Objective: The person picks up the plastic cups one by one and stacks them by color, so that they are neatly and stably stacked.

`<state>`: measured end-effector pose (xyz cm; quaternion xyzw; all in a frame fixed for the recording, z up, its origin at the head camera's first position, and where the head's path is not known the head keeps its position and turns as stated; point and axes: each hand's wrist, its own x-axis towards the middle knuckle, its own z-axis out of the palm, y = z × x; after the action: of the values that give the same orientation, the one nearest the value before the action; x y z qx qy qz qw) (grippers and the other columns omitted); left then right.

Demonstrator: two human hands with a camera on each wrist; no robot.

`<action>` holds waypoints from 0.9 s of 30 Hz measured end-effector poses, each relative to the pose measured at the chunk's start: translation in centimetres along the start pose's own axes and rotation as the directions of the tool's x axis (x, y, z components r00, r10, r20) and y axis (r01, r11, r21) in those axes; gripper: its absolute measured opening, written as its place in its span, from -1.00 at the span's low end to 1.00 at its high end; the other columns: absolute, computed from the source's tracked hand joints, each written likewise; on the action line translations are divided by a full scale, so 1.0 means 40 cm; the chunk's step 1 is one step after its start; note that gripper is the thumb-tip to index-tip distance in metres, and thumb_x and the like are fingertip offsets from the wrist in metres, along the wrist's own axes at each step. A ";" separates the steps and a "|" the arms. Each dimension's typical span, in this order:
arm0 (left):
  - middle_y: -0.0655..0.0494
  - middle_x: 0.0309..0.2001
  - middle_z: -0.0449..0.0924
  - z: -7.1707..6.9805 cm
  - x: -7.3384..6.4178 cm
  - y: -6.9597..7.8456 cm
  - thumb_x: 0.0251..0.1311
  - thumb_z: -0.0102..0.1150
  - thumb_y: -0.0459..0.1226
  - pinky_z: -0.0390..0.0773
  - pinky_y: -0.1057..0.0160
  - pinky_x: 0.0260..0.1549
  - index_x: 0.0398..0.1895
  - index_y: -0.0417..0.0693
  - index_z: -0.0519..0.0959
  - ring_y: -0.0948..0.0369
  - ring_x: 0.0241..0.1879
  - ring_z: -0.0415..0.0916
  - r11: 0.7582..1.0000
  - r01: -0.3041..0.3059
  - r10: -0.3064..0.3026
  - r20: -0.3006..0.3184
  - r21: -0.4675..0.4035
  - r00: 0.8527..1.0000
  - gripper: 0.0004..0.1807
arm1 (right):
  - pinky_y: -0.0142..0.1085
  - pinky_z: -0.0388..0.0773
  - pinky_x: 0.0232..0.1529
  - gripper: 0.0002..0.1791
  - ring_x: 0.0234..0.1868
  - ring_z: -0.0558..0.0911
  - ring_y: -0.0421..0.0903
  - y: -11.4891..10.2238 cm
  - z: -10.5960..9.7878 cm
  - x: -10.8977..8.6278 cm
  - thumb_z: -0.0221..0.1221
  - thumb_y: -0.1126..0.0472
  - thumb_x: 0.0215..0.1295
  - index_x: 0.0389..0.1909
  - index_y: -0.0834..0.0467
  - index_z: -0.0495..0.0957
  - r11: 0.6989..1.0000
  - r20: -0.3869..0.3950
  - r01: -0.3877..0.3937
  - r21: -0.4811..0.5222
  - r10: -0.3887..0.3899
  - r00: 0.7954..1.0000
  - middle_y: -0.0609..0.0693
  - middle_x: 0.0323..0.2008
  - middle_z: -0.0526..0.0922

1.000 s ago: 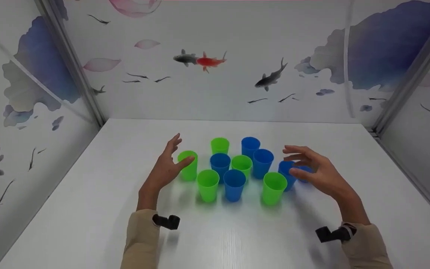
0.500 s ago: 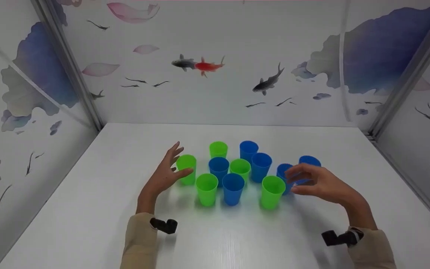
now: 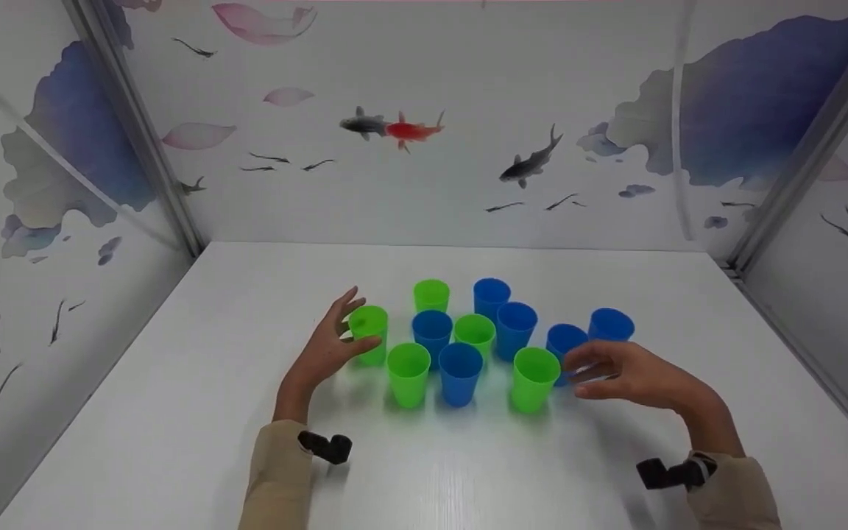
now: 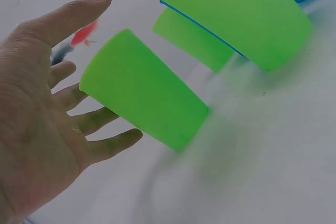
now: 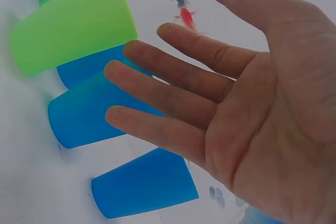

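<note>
My left hand [image 3: 326, 350] reaches around the leftmost green cup [image 3: 369, 335], thumb on the near side and fingers spread past its left. In the left wrist view that cup [image 4: 144, 95] stands in front of the fingers, which are not curled round it. On the other side, my right hand [image 3: 637, 375] hovers with relaxed fingers, its tips right by a blue cup [image 3: 565, 340] and close to the front right green cup [image 3: 534, 379]. Nothing lies in the right palm [image 5: 273, 124]. Behind that hand is the rightmost blue cup [image 3: 610, 324], partly covered by it.
Between the hands stand more upright cups: a front green cup [image 3: 408, 375], a front blue cup [image 3: 460, 374], a middle green cup [image 3: 475, 331] and several others behind. All are on a white table [image 3: 424, 471], enclosed by printed panels [image 3: 424, 199].
My right hand has come lower and nearer to me, uncovering more of the rightmost blue cup. The left hand has closed in slightly on the leftmost green cup. The head view has tilted a little.
</note>
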<state>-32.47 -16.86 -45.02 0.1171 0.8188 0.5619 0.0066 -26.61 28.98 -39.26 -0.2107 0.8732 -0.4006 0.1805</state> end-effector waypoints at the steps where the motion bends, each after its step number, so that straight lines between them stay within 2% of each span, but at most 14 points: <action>1: -0.06 0.57 0.13 0.002 0.002 -0.001 0.19 0.39 -0.08 0.25 -0.23 0.43 0.62 0.17 -0.05 -0.24 0.51 0.12 1.000 0.002 -0.002 -0.002 -0.002 1.000 0.03 | -0.07 0.68 0.11 -0.42 0.23 0.59 0.22 0.001 0.003 0.001 0.30 -0.02 0.32 0.24 0.20 0.47 1.000 0.004 0.000 0.000 0.000 1.000 0.24 0.21 0.57; 4: -0.09 0.56 0.15 0.007 0.005 -0.005 0.20 0.38 -0.05 0.22 -0.23 0.45 0.61 0.13 -0.03 -0.22 0.51 0.13 1.000 0.013 -0.013 -0.014 0.013 1.000 0.02 | -0.03 0.67 0.11 -0.34 0.25 0.57 0.27 0.000 0.012 0.008 0.32 -0.04 0.30 0.32 0.19 0.42 1.000 0.006 -0.008 -0.005 0.008 1.000 0.26 0.29 0.51; 9: -0.13 0.58 0.07 0.017 0.010 -0.017 0.22 0.34 0.02 0.13 -0.24 0.49 0.60 0.09 0.05 -0.19 0.54 0.08 0.999 0.043 -0.042 -0.032 0.015 0.999 -0.04 | 0.06 0.63 0.15 -0.19 0.29 0.54 0.30 -0.004 0.025 0.017 0.32 -0.05 0.29 0.46 0.16 0.27 1.000 0.018 -0.015 -0.013 0.015 1.000 0.29 0.41 0.38; 16: -0.12 0.51 0.24 0.027 0.016 -0.026 0.24 0.31 0.05 0.28 -0.25 0.41 0.53 0.01 0.21 -0.21 0.46 0.23 0.997 0.075 -0.073 -0.055 0.019 0.996 -0.15 | 0.09 0.62 0.16 -0.11 0.30 0.53 0.28 -0.011 0.043 0.028 0.33 -0.06 0.28 0.53 0.11 0.16 0.999 0.015 -0.042 -0.011 0.042 0.999 0.30 0.43 0.34; 27: -0.09 0.44 0.35 0.031 0.020 -0.031 0.23 0.33 0.03 0.37 -0.17 0.37 0.50 0.04 0.25 -0.13 0.40 0.33 0.997 0.071 -0.072 -0.064 -0.021 0.995 -0.19 | 0.09 0.61 0.17 -0.10 0.34 0.48 0.27 -0.016 0.075 0.051 0.35 -0.08 0.24 0.52 0.04 0.18 0.995 -0.050 -0.090 -0.053 0.087 0.995 0.23 0.40 0.40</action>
<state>-33.30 -15.99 -46.53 0.0694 0.8171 0.5724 0.0014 -26.73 25.70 -40.90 -0.1672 0.8964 -0.3730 0.1714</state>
